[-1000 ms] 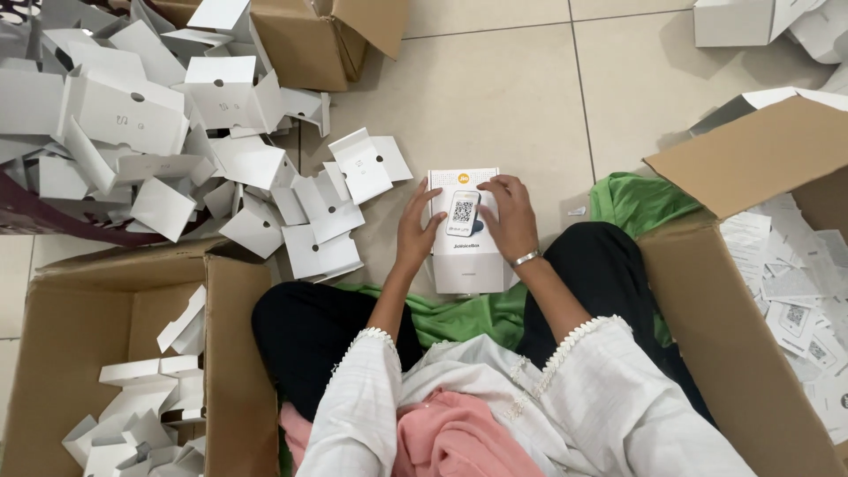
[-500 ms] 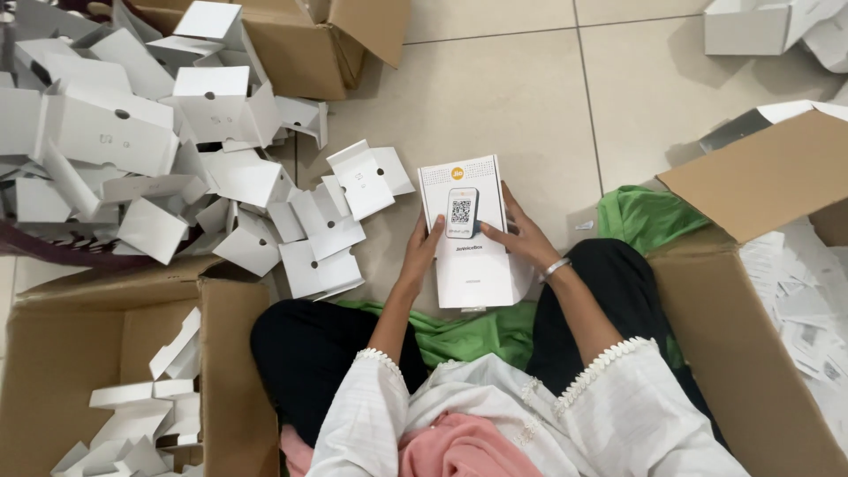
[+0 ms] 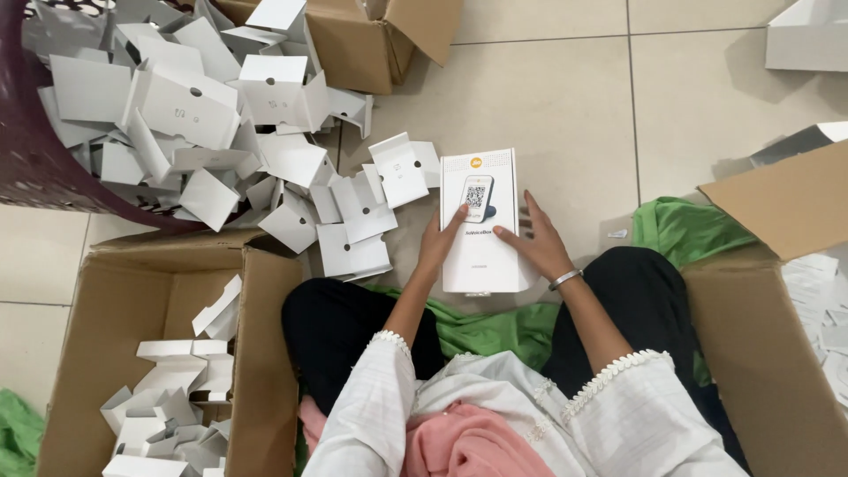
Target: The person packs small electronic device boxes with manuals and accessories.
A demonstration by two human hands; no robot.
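I sit cross-legged on a tiled floor and hold a white product box point(image 3: 481, 252) flat in front of my knees. Its top face shows a picture of a small device with a square code pattern. My left hand point(image 3: 439, 246) grips the box's left edge, thumb resting on top. My right hand point(image 3: 534, 240), with a metal bangle at the wrist, lies on the box's right side with fingers spread over the top and edge.
White folded cardboard inserts point(image 3: 291, 159) lie heaped on the floor at left, spilling from a dark basket point(image 3: 35, 168). An open carton point(image 3: 115, 291) with more inserts stands at my left, another carton point(image 3: 768, 327) at my right, a third point(image 3: 371, 44) ahead. Green cloth point(image 3: 680, 230) lies under me.
The box has come to lie flatter and nearer my knees. My right hand has spread over its right side, and my view has shifted slightly.
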